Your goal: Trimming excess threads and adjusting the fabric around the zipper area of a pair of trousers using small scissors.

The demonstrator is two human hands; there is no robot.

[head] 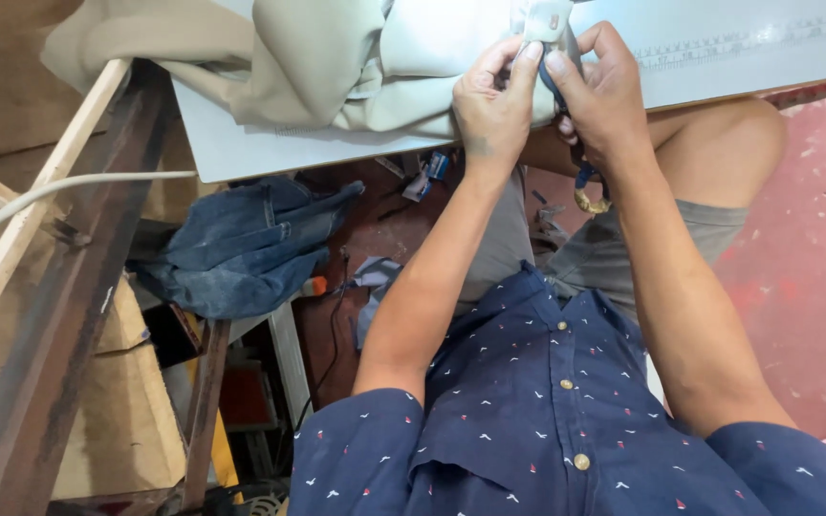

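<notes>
A pale beige-green garment (356, 67) lies bunched on a light grey table (241, 153). My left hand (492, 105) pinches a small flap of this cloth (547, 21) at the table's near edge. My right hand (604, 91) meets it from the right, fingers closed on the same flap and on a dark blue-handled tool (580, 172) whose brass-coloured lower end hangs below the hand. What the tool's tip does is hidden between my fingers.
A printed ruler strip (748, 40) runs along the table's far right. Crumpled denim (241, 244) lies below the table at left, beside a wooden frame (40, 210), a white cable (78, 183) and cardboard. My bare knee (719, 143) is under the table edge; red floor at right.
</notes>
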